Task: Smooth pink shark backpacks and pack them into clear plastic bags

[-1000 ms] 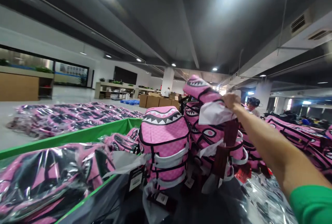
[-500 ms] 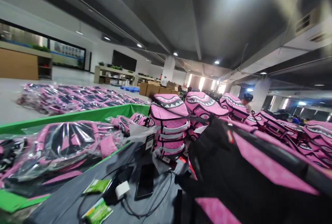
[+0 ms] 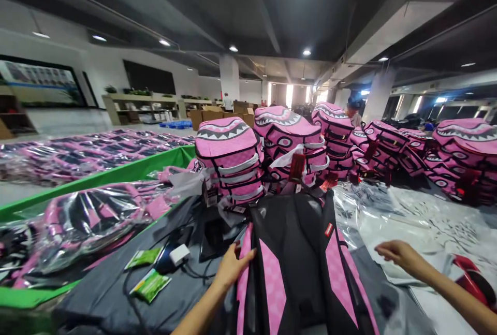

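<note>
A pink and black backpack [image 3: 298,267] lies back side up on the dark table [image 3: 101,299] in front of me. My left hand [image 3: 232,265] rests on its left edge, thumb on a pink shoulder strap. My right hand [image 3: 396,253] hovers just off the backpack's right side, fingers loosely apart and holding nothing. Behind it stand upright pink backpacks with shark-teeth print [image 3: 231,156], several in a row.
A phone [image 3: 213,231], a white charger [image 3: 179,255] with cables and green sachets [image 3: 150,286] lie left of the backpack. A green bin [image 3: 128,174] holds bagged backpacks. Clear plastic bags [image 3: 407,221] cover the table on the right. A person [image 3: 354,112] stands far back.
My right hand took a backpack from the stack's top and brought it down flat onto the table. The view tilted down. Both hands are now at the backpack's sides.
</note>
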`<state>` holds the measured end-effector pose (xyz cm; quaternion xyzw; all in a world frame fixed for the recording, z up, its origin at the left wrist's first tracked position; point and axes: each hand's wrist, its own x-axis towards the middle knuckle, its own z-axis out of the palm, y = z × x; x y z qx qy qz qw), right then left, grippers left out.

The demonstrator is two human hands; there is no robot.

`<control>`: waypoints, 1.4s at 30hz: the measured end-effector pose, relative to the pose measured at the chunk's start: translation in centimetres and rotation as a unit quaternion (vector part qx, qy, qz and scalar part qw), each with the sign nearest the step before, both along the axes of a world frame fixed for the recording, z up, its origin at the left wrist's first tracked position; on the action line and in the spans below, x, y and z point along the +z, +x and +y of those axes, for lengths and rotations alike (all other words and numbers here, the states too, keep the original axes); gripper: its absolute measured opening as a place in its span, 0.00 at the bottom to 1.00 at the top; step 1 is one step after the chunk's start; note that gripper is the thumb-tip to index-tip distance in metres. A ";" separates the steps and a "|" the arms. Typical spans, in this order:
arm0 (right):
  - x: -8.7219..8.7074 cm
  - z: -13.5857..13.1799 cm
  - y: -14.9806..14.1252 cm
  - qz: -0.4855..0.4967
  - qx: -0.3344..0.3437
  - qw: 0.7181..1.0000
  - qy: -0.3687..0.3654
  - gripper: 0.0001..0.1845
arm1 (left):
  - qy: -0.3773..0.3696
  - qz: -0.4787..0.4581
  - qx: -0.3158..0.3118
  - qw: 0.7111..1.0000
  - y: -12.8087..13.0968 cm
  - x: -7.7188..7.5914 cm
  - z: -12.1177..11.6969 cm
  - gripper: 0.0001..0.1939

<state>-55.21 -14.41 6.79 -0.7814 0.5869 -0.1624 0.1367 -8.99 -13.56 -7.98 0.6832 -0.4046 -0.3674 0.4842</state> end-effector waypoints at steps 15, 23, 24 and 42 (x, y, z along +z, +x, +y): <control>-3.1 -4.3 19.7 0.190 0.319 0.928 -0.023 0.18 | -0.073 -0.304 0.231 0.921 5.9 11.5 -3.2 0.17; -2.6 -12.8 29.7 -0.097 0.210 0.973 -0.010 0.14 | 0.045 -0.257 0.037 0.965 0.4 8.7 -8.7 0.14; -2.7 -13.8 30.9 -0.126 0.196 0.972 -0.006 0.14 | 0.052 -0.260 0.038 0.963 -0.1 8.3 -8.8 0.17; -0.7 -15.8 33.1 -0.208 0.048 0.976 -0.042 0.16 | -0.066 -0.116 0.101 0.986 -3.0 7.1 -7.5 0.27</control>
